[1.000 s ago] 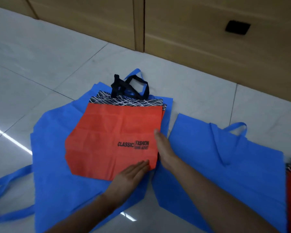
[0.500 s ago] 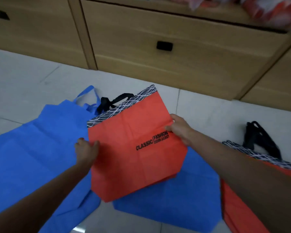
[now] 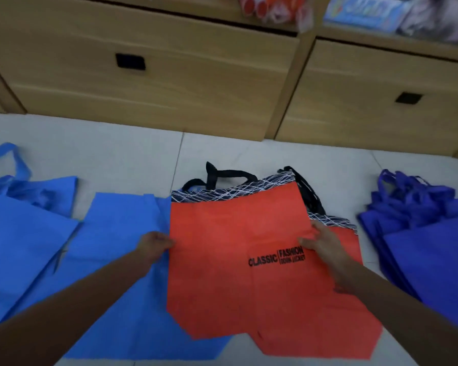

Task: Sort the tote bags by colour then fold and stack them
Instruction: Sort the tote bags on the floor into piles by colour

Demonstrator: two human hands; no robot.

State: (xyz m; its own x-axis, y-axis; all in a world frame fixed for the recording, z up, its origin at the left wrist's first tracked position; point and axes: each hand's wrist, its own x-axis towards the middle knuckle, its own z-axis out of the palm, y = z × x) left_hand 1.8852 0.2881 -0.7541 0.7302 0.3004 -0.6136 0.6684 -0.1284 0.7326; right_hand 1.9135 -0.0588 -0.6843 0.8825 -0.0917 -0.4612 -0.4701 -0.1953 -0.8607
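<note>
An orange tote bag [image 3: 222,254] with a black-and-white patterned top band, black handles and "CLASSIC FASHION" print lies in the middle of the floor. It partly covers a second orange bag [image 3: 352,310] under it on the right. My left hand [image 3: 155,244] pinches the top bag's left edge. My right hand [image 3: 325,247] grips its right edge, thumb on the print side. Two light blue bags [image 3: 122,260] [image 3: 19,233] lie flat to the left. A pile of dark blue bags [image 3: 423,233] sits at the right.
Wooden drawer fronts [image 3: 169,83] with black recessed handles run along the back, close behind the bags. A shelf [image 3: 354,11] above them holds blurred packaged goods. Pale tiled floor [image 3: 117,154] shows between the bags and the drawers.
Both hands took the orange bag off the light blue bags and carried it rightward. It now lies over another orange bag, and the view has swung right to show the dark blue pile.
</note>
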